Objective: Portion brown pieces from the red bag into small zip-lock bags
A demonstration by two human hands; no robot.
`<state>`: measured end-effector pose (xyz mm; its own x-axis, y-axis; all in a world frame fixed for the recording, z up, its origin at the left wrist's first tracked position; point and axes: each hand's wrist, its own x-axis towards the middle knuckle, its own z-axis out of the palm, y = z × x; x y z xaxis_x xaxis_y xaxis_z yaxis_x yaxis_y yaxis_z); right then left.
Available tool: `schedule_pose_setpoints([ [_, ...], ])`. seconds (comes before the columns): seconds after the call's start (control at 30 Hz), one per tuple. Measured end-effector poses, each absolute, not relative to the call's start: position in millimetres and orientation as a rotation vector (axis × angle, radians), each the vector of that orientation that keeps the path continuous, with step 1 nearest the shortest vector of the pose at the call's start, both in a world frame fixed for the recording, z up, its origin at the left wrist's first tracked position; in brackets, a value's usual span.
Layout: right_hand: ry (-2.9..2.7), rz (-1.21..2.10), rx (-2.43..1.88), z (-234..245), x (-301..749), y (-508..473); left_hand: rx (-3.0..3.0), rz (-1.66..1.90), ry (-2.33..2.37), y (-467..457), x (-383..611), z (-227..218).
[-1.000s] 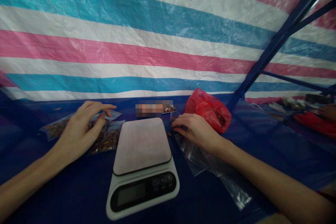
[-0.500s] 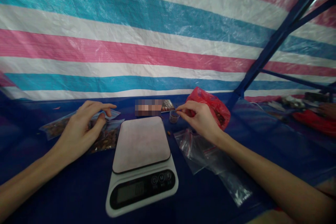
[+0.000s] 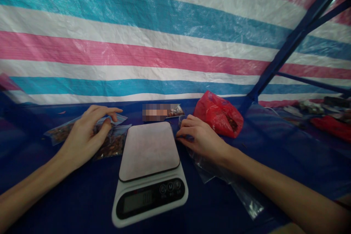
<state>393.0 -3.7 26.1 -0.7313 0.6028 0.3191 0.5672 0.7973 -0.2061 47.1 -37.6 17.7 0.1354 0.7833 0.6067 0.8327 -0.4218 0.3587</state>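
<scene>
A tarpaulin (image 3: 123,49) striped blue, pink and white hung behind the far edge of the blue table (image 3: 87,197). Near that edge's middle lay a partly pixelated picture card (image 3: 175,111); rightward slanted blue poles (image 3: 290,48).

Dim overall, with soft glare on the striped sheeting (image 3: 153,25) and blur toward the right edge.

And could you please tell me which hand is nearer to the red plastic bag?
Right: the right hand is just in front of the red plastic bag, slightly left; the left hand is farther off, left of the scale, over the filled clear bags.
</scene>
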Motion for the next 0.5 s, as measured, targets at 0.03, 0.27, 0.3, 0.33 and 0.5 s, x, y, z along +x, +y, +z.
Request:
schedule_pose_setpoints([
  [0.03,-2.609,0.133,-0.877,26,393,-4,-2.315,-1.168,-1.652,-37,47,17],
  [0.27,-2.185,0.146,-0.856,36,405,7,-2.318,-1.16,-1.651,-36,47,17],
  [0.3,-2.12,0.148,-0.868,37,407,10,-2.319,-1.16,-1.65,-36,47,17],
  [0.33,-2.069,0.154,-0.878,37,409,13,-2.321,-1.158,-1.649,-37,47,17],
  [0.5,-1.995,0.207,-0.909,29,408,23,-2.318,-1.159,-1.662,-38,48,18],
])
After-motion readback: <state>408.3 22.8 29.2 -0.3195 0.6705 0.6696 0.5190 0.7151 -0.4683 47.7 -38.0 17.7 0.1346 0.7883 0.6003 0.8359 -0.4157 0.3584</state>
